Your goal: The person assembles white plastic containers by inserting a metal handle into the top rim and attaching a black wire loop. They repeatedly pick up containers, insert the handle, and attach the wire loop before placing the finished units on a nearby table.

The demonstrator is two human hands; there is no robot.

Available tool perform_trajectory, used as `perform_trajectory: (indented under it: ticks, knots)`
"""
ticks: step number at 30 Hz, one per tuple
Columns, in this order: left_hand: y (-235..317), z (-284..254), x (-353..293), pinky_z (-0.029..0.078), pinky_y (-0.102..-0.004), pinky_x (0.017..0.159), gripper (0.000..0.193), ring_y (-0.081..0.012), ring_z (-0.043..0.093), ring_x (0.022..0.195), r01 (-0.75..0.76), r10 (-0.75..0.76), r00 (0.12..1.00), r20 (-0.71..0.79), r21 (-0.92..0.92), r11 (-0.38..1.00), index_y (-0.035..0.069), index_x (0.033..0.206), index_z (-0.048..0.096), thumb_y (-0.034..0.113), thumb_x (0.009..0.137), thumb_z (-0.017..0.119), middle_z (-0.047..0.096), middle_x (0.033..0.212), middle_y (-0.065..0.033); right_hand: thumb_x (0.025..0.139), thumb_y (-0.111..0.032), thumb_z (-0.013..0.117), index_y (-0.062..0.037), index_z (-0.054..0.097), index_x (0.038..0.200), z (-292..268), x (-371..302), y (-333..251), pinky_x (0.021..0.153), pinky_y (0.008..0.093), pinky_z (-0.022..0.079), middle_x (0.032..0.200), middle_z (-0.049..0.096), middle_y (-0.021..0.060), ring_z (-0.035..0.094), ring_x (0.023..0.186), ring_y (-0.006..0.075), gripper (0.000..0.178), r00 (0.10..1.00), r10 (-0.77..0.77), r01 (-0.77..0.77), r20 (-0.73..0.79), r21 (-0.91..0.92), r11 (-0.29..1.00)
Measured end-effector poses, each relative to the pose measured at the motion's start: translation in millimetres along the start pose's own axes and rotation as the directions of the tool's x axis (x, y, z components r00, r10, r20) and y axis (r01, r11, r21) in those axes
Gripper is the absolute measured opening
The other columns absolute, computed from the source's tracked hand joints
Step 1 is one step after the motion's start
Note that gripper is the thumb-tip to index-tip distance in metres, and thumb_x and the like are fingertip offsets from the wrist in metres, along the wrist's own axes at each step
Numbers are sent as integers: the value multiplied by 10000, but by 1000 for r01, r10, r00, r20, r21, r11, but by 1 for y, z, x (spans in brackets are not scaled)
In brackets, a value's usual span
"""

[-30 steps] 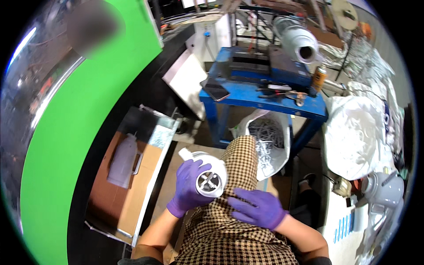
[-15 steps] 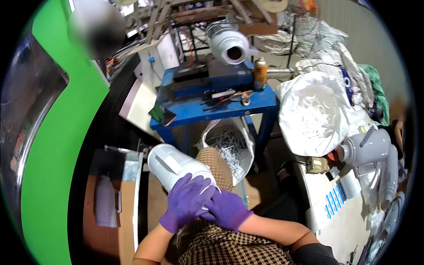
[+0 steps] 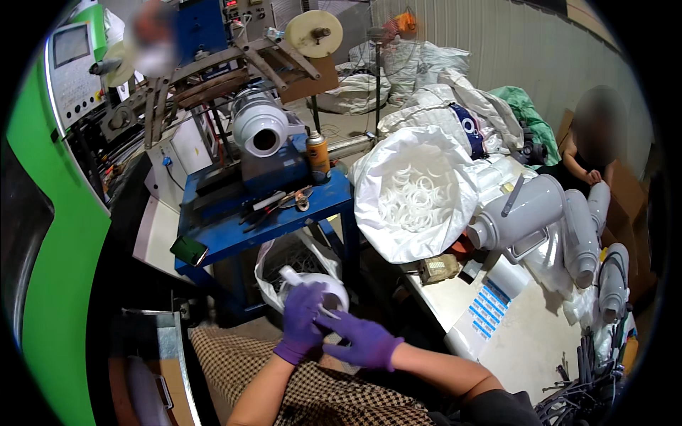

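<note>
- Your left hand, in a purple glove, is wrapped around the white plastic jug with a narrow neck, gripping its body just above your checked lap
- Your right hand, also gloved in purple, lies half open with fingers spread, its fingertips touching the jug's lower side
- The jug sits in front of the blue metal workbench, neck pointing up and left
- Behind the jug hangs a clear plastic bag under the bench; its contents are too dim to tell
- To your right, a large white sack stands open, filled with white plastic rings
- On the bench stands a spray can with an orange label
- Right of the sack lie more white plastic jugs, with a flat white package bearing blue label strips just below them
</note>
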State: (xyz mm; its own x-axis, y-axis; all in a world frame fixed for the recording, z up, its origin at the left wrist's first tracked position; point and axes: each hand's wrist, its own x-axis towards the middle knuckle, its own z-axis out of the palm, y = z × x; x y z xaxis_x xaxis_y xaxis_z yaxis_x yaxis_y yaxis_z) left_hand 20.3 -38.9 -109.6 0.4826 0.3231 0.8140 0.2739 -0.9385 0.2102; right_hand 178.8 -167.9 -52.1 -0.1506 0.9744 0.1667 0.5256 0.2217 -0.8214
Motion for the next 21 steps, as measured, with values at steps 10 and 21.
perform_trajectory:
  ticks: [10, 21]
  knots:
    - [-17, -80, 15, 404, -411, 1127, 1186, -278, 561, 1251, 368, -367, 910, -195, -34, 929, -11, 1564, 192, 121, 626, 904, 577, 1354, -105, 871, -296, 730, -157, 746, 1070, -229, 98, 141, 886, 443, 532, 1123, 663, 82, 631, 1059, 314, 244, 890, -76, -377, -450, -818, 435]
    - [44, -93, -14, 517, -418, 935, 755, -309, 644, 1033, 441, -440, 895, 74, -1, 898, 40, 1219, 603, 288, 581, 923, 633, 1100, -117, 845, -244, 630, -44, 654, 907, -252, 89, 209, 841, 496, 506, 1060, 611, 173, 596, 1000, 359, 211, 755, -282, -502, -592, -799, 331]
